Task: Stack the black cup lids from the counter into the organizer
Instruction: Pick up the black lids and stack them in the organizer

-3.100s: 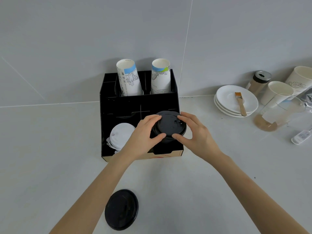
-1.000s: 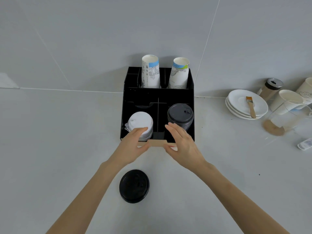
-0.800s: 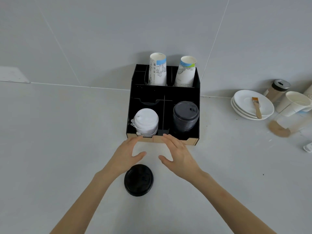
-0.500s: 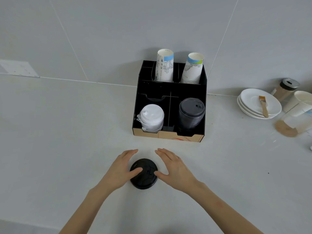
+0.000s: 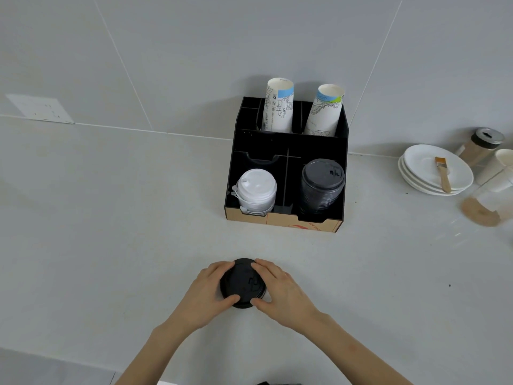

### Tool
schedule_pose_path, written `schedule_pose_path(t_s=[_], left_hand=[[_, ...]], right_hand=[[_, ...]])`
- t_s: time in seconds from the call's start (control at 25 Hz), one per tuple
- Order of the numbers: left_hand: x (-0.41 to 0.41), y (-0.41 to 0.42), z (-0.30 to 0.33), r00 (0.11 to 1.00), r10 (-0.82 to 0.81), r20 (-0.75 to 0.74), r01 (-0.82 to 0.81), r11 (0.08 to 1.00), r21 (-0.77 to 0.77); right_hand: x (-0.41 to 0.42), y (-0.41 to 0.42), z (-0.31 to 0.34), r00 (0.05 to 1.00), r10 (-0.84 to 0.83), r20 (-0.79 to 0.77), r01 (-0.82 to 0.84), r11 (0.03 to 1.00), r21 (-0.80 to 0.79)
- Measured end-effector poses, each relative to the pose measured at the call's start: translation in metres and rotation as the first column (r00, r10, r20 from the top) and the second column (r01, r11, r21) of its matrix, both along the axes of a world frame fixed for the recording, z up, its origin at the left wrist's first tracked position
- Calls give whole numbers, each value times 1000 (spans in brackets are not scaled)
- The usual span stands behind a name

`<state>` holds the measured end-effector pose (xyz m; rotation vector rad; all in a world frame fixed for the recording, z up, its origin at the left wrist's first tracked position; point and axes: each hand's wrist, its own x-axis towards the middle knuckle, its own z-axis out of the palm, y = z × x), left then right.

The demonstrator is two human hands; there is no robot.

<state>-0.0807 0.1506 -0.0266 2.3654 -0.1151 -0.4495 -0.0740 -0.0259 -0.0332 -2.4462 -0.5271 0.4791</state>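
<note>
A single black cup lid [image 5: 242,282] lies flat on the grey counter near me. My left hand [image 5: 207,290] cups its left edge and my right hand [image 5: 280,288] cups its right edge, with fingers and thumbs of both pressed against the rim. Farther back against the wall stands the black organizer [image 5: 286,221]. Its front right compartment holds a tall stack of black lids [image 5: 322,185]. A stack of white lids [image 5: 257,190] fills the front left compartment.
Two printed paper cup stacks [image 5: 279,109] stand in the organizer's back slots. At the right are stacked white plates [image 5: 424,173] with a small brush [image 5: 443,173], a jar [image 5: 480,145], paper cups and a clear cup [image 5: 488,201]. A wall outlet [image 5: 40,108] sits at left.
Both hands left the stack in the organizer, came back toward me and closed around the loose black lid on the counter. The view shifted so the organizer appears farther away.
</note>
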Motion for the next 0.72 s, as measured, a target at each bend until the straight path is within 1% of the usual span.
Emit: schedule_pose_path(t_s=[0.24,0.4,0.72], left_hand=[[1,-7,1,998,-25,64,26,1000,-8],[13,-14,9,989,-87,121,90,996,-19],[56,-44,42,950,-148,276,163,986,-30]], right_hand=[[2,-9,3,999,-37,-18,38,998,56],[9,-23,12,996,-91,-4,91,989,116],[39,-58,48,969,-192,155,163,969,185]])
